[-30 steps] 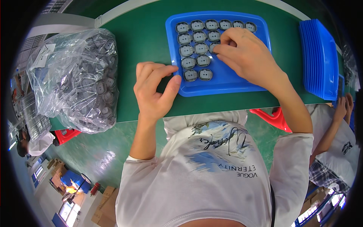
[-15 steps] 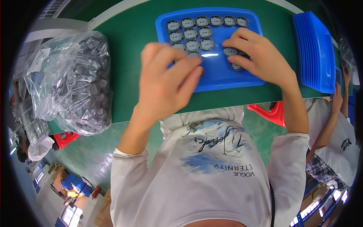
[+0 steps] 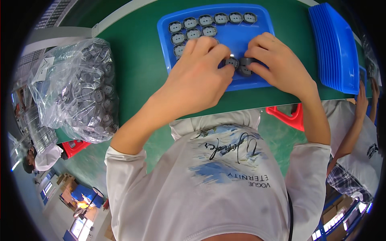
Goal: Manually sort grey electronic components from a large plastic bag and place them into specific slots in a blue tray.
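A blue tray (image 3: 163,34) holds small oval grey plastic parts with holes in their faces, set in rows along its far and left sides. My left hand (image 3: 200,78) reaches over the tray, thumb and fingers pinching one grey plastic part (image 3: 231,62). Close beside it, my right hand (image 3: 278,66) has its thumb and fingers closed on another dark grey part (image 3: 245,61). A further part shows just under those fingers, low in the tray. My left hand hides some of the nearer rows.
On the left of the green table (image 3: 136,72) stands a clear plastic bag (image 3: 86,92) full of similar grey parts. Nested blue trays (image 3: 335,50) stand at the right. Beyond the near edge are red stools (image 3: 291,116). Another person's arm (image 3: 354,124) is at the far right.
My left hand has moved right from the left rows and now pinches a grey part beside my right hand. My right hand stays near the tray's right side. The whole view has shifted slightly.
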A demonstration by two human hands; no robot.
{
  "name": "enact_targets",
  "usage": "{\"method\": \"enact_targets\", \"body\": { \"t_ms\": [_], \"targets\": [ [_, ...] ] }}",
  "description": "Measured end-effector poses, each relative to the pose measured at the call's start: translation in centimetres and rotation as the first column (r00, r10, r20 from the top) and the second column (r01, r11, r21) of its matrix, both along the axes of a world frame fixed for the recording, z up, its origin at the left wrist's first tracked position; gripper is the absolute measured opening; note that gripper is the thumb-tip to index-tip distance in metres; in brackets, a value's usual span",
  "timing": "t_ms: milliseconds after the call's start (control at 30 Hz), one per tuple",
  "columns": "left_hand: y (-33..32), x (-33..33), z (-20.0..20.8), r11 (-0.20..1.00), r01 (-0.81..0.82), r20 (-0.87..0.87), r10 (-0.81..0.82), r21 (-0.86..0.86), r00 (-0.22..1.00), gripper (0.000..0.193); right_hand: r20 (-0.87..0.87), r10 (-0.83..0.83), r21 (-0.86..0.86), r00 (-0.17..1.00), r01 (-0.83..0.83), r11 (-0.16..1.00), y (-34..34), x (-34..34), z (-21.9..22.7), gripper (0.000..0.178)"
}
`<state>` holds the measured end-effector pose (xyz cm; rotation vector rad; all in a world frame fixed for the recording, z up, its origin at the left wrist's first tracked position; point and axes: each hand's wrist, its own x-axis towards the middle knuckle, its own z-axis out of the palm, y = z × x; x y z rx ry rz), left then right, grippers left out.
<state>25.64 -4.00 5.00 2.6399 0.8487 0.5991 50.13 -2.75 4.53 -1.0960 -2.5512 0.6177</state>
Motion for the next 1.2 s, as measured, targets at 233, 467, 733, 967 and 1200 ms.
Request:
{"method": "enact_targets", "body": {
  "t_ms": [233, 467, 733, 967, 1200],
  "targets": [
    [-0.5, 1.0, -2.5, 0.990, 0.069, 0.133, -0.085, 0.124, 0.987, 0.018, 0.047, -0.088, 0.192, 0.995, 0.078, 0.978, -0.5, -0.9, 0.1, 0.021],
    [-2.0, 2.1, -1.9, 0.965, -0.078, 0.060, 0.065, 0.249, 0.996, 0.024, -0.060, -0.028, 0.014, 0.998, 0.029, 0.999, -0.7, -0.5, 1.3, 0.022],
    [-1.6, 1.7, -1.9, 0.984, -0.013, 0.052, 0.004, 0.177, 0.999, 0.032, 0.053, 0.047, -0.020, 0.997, -0.046, 0.999, 1.4, -0.3, 2.4, 0.030],
    [-1.8, 1.7, -2.4, 0.984, 0.024, 0.053, -0.033, 0.175, 0.998, 0.036, 0.037, -0.093, 0.148, 0.995, 0.087, 0.985, 0.3, -1.6, 1.7, 0.023],
    [-2.3, 1.1, -2.1, 0.992, 0.010, -0.005, -0.009, 0.129, 1.000, 0.040, 0.045, -0.043, 0.050, 0.998, 0.041, 0.998, -1.8, -2.0, 1.9, 0.028]
  ]
}}
